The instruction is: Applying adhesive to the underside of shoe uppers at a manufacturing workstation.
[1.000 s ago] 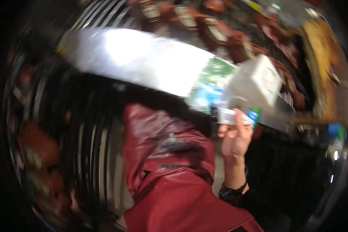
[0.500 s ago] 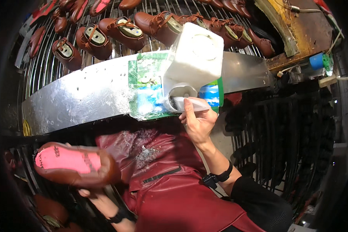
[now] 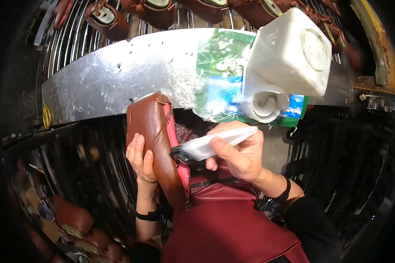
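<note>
My left hand [image 3: 141,158] is closed around the side of a brown leather shoe [image 3: 151,131], which stands on edge in front of me. The shoe's pink underside [image 3: 171,127] is turned to the right. Between the thumb and fingers of my right hand [image 3: 241,155], a brush with a whitish handle [image 3: 224,141] is gripped. Its dark bristles [image 3: 182,154] are at the pink underside, slightly blurred. Beyond my right hand, a white plastic jug [image 3: 289,52] lies tipped over, its round mouth [image 3: 267,105] facing me.
A metal ledge [image 3: 131,65] spans the front, partly covered by a green and blue sheet [image 3: 221,65] with dried white residue. Behind it, brown shoes [image 3: 151,12] rest on metal bars. More shoes [image 3: 72,215] are at lower left. My dark red apron [image 3: 224,215] covers my lap.
The brush has come out of the jug's mouth to the shoe. My left hand has brought the shoe up and right, turning it on edge. The view has shifted left.
</note>
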### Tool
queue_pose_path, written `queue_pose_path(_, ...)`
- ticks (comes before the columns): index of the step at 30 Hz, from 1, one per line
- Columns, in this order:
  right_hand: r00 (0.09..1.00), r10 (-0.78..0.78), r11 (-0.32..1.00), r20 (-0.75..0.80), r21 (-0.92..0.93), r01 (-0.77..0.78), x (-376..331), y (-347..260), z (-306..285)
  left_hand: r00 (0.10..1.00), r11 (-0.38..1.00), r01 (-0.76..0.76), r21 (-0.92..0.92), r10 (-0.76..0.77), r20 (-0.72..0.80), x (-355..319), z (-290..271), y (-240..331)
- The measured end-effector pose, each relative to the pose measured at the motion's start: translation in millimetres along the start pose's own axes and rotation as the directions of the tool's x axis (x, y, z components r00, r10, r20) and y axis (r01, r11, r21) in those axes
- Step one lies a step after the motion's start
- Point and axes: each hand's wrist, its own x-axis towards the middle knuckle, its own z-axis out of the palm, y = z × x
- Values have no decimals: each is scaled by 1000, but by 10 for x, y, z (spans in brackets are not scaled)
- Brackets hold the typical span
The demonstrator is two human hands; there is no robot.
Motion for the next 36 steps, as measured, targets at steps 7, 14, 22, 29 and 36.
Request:
queue_pose_path(7, 990, -137, 945, -26, -303, 123, 620, 203, 200, 999, 999, -41, -32, 41, -15, 48, -68, -27)
queue_pose_path(14, 1000, -2, 973, 17, -229, 6, 991, 124, 123, 998, 998, -39, -47, 36, -48, 89, -65, -15)
queue_pose_path(22, 784, -287, 783, 551, -336, 523, -231, -118, 34, 995, 999, -40, -37, 36, -93, 187, -55, -9)
queue_pose_path(29, 655, -278, 685, 703, -333, 648, -722, -226, -47, 995, 999, -33, -11, 32, -94, 357, -26, 92)
queue_pose_path(36, 949, -130, 892, 289, -384, 239, -401, -398, 150, 999, 1000, 26, 8, -26, -44, 466, -118, 207)
